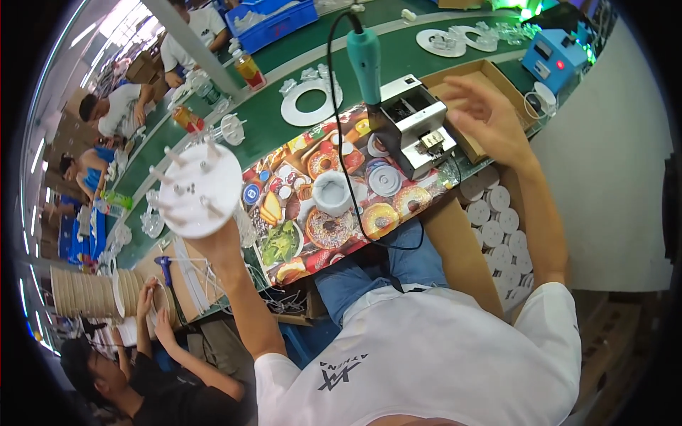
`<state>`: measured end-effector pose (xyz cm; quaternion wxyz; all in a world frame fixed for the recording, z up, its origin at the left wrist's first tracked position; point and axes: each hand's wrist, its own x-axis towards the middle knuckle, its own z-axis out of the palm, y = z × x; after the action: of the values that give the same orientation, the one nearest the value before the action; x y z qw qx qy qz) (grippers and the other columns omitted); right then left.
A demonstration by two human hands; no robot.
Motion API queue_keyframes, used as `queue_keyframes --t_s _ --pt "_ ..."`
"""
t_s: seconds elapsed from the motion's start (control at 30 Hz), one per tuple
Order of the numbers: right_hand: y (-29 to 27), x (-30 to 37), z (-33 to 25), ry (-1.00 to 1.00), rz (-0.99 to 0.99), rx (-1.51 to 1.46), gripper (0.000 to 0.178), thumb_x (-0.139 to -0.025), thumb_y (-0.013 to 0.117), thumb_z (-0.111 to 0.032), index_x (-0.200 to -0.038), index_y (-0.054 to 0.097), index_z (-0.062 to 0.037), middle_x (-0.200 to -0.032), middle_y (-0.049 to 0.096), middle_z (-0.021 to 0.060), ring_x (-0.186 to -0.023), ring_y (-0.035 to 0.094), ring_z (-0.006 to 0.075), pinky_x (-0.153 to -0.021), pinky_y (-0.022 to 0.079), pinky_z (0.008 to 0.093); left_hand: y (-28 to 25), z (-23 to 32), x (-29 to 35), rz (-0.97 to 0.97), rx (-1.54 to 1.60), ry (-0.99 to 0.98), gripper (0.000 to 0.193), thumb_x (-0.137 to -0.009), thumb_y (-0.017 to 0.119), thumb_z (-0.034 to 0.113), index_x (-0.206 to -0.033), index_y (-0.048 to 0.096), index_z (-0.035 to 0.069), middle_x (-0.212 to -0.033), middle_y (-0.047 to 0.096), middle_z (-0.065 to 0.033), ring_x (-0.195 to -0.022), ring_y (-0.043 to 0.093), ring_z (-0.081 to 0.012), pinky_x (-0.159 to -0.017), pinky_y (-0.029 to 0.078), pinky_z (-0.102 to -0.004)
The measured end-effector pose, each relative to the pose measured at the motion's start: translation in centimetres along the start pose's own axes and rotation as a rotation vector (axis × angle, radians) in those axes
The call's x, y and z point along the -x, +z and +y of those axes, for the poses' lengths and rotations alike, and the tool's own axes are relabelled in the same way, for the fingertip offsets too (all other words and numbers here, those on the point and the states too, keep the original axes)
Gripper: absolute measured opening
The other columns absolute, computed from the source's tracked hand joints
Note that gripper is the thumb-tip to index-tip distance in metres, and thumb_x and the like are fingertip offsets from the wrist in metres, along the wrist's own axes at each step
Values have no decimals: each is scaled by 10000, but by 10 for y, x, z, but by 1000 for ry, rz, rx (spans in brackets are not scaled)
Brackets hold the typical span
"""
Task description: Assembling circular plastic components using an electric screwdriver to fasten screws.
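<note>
My left hand [215, 241] holds a white round plastic plate [201, 195] from below, with several upright posts standing on its face. My right hand [490, 117] hovers just right of a silver-and-black screw feeder [419, 128], above an open cardboard box [490, 71]. Its fingers are apart, and nothing shows between them. A teal electric screwdriver [364, 64] hangs by its black cable left of the feeder. On the patterned mat [291, 245] in front of me sits a small whitish tub [332, 193].
Round white parts fill a carton [497, 234] at my right. A blue control box [554, 60] stands at the far right. White rings [310, 103] and bottles [249, 69] line the green conveyor [270, 78]. A co-worker [142, 376] sits close on the left, near cable reels [85, 291].
</note>
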<state>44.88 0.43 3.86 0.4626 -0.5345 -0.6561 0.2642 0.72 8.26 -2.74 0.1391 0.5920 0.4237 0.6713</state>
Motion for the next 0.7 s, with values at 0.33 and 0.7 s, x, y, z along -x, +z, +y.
queue_keyframes --t_s 0.33,0.7 --pt "86 67 -60 223 -557 -470 823 -809 704 -213 -1423 209 22 -1206 554 232 -992 620 242 -819 527 312 53 92 71 -349 847 -371 621 -916 519 322 -1428 241 108 -1467 291 -88 -1318 341 -269 -1120 257 -412" --pt "115 58 -40 -97 -432 -416 897 -746 741 -163 -1442 190 -29 -1219 544 211 -1067 584 267 -841 515 349 32 49 34 -218 -186 122 562 -827 646 184 -1329 405 109 -1327 434 -76 -1202 425 -240 -1022 351 -413"
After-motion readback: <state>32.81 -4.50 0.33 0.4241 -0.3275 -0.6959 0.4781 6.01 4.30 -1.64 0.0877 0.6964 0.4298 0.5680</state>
